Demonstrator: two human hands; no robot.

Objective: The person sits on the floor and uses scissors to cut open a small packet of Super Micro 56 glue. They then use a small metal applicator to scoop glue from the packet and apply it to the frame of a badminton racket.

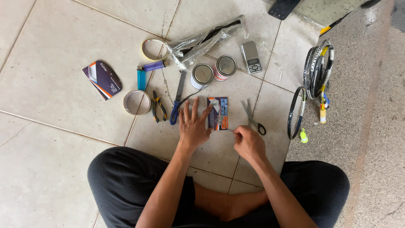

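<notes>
Left hand (193, 125) laid flat, open, on small packet (218, 113); thin string pinched in right hand (249, 143). String being pulled out; steady pull needed next.

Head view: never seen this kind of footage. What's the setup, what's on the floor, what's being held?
One camera on a person's head looks down at their crossed legs and bare hands on a pale tiled floor. The left hand lies flat, pressing on a small printed packet. The right hand pinches something thin at the packet's edge, too fine to tell. Around them lie grey scissors, a blue-handled tool, small pliers, two round tins, two tape rolls, lighters, a pocket scale and racket frames.
</notes>
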